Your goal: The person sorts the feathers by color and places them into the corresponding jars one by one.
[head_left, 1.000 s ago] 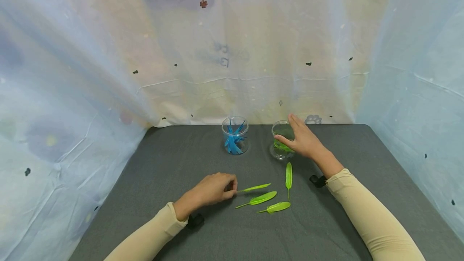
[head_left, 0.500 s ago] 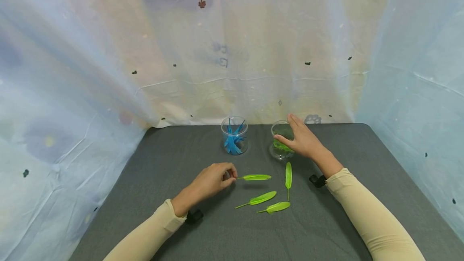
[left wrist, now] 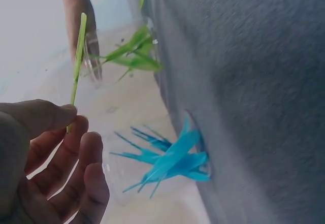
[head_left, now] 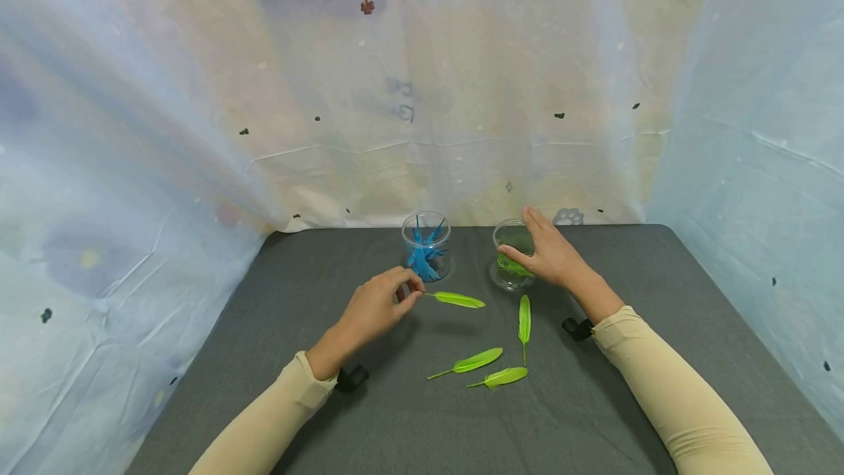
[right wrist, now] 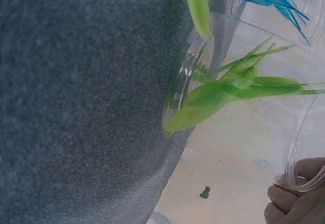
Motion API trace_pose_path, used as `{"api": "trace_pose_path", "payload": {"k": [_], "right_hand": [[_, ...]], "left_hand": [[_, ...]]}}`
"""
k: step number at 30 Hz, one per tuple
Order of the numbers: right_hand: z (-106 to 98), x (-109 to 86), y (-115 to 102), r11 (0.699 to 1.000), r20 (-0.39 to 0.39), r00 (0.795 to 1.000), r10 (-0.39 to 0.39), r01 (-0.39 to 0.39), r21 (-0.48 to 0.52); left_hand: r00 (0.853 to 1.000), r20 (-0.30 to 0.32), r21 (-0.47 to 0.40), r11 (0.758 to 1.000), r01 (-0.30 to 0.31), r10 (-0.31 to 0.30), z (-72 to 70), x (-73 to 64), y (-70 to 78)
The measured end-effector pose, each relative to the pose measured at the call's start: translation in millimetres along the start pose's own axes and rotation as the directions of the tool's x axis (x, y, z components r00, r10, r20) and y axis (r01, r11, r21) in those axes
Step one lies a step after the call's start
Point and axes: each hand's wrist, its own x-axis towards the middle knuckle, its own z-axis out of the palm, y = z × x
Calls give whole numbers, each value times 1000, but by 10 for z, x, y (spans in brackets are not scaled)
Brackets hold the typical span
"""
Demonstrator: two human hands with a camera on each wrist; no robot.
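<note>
My left hand pinches the quill end of a green feather between thumb and index finger, holding it above the table. In the left wrist view the green feather points upward from those fingertips. My right hand grips the side of a clear plastic jar near its rim; the right wrist view shows curled fingers at that rim. Several green feathers are inside this jar. Three loose green feathers lie on the table: an upright-lying one, a slanted one and the nearest one.
Left of the gripped jar stands a second clear jar, with several blue feathers in it. Both stand near the back edge of the grey cloth-covered table. A patterned curtain hangs behind and at both sides.
My left hand has lifted the green feather off the table and carried it away from me, toward the jars. The right hand stays at its jar.
</note>
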Motion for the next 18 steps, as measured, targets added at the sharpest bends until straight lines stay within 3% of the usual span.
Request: {"api": "trace_pose_path", "payload": {"k": [18], "right_hand": [[-15, 4, -10, 1000, 4, 1000, -1, 1, 5]], "left_hand": [[985, -173, -72, 997, -3, -10, -116, 343, -31]]}}
